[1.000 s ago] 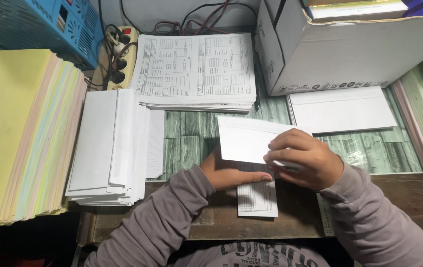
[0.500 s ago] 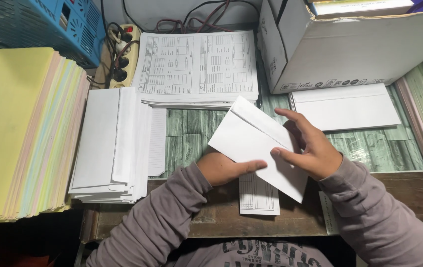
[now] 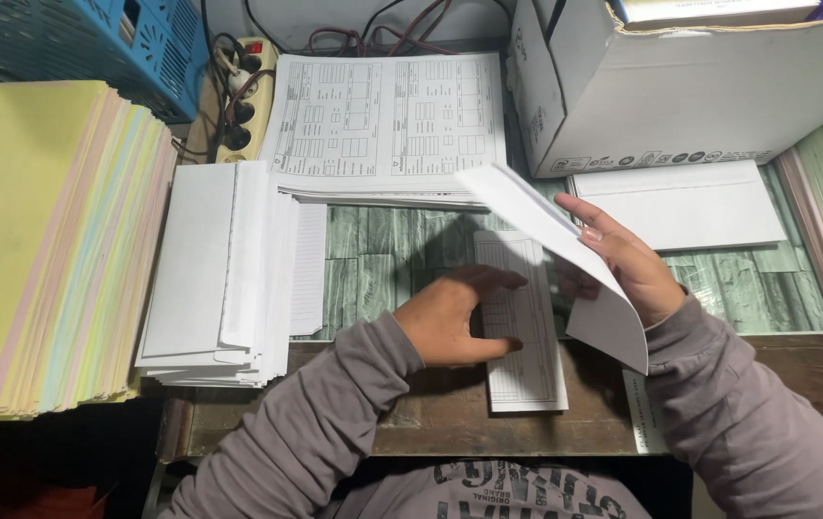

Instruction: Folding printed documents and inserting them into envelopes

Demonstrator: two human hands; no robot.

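Envelope (image 3: 565, 259) now lifted off the desk and tilted up on edge, no longer covering the folded form (image 3: 522, 327), which lies exposed flat on the desk (image 3: 382, 259). Right hand (image 3: 627, 264) fingers clamped on the envelope. Left hand (image 3: 454, 317) fingers spread, pressing the form's left edge.

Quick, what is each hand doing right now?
Left hand: open, resting flat on the folded printed form.
Right hand: closed on a white envelope, held up off the desk.
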